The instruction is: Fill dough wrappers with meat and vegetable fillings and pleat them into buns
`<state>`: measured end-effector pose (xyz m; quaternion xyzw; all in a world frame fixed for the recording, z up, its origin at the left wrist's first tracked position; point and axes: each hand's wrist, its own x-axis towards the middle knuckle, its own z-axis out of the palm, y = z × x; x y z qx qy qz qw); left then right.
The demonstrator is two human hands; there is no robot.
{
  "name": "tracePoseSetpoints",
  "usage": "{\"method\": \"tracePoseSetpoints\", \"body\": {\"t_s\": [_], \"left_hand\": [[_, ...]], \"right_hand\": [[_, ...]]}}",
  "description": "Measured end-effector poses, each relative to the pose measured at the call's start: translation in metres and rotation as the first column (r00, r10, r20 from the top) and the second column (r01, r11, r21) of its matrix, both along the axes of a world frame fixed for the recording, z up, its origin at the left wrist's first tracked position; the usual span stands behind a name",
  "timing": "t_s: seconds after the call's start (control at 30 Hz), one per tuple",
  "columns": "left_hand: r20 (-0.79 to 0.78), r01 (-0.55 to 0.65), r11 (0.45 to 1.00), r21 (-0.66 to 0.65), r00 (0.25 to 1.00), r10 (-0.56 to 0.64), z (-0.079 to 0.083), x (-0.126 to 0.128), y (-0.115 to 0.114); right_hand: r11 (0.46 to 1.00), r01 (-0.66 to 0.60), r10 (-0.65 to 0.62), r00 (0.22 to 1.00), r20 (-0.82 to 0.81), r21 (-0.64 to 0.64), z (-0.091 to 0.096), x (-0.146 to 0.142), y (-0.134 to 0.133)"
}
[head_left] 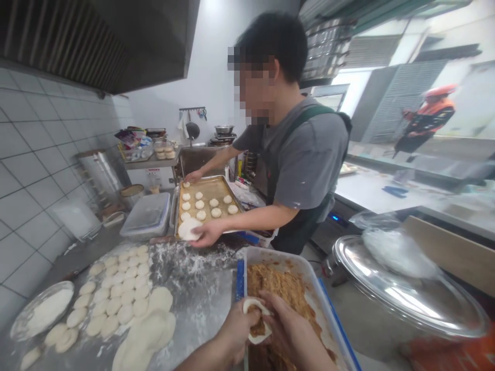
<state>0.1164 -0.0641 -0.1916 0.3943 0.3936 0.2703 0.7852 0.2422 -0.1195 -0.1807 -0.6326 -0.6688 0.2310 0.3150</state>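
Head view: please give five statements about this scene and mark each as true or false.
1. The left hand and right hand hold a dough wrapper. True.
2. The dough wrapper contains no filling. False: brown filling shows inside.
3. A co-worker's hand holds a flat pale piece. True.
4. The tray is bare. False: pale rounds lie on the tray.
5. The round dish holds white powder. True.

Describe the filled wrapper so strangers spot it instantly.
Find the plastic tub of filling, right of bottom centre. Over its left side, the wrapper sits between the wearer's left hand and right hand. Unlike plain dough rounds on the counter, it shows brown filling.
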Motion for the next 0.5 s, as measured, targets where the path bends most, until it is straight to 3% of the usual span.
{"method": "tracePoseSetpoints", "body": {"t_s": [0.1,0.2,0.5], "left_hand": [[0.006,-0.039,0.998,-0.041,0.999,0.039,-0.004,-0.002,0.0],[0.032,-0.03,0.995,-0.095,0.999,0.034,-0.009,-0.005,-0.001],[0.032,-0.051,0.995,-0.084,0.998,0.054,-0.013,-0.003,-0.003]], "right_hand": [[0.998,-0.057,0.058,0.998,0.035,-0.02,0.002,0.001,0.0],[0.998,-0.017,0.021,0.997,0.07,-0.055,-0.002,0.001,0.001],[0.999,0.002,0.0,1.0,0.024,-0.048,-0.008,0.002,0.003]]}}
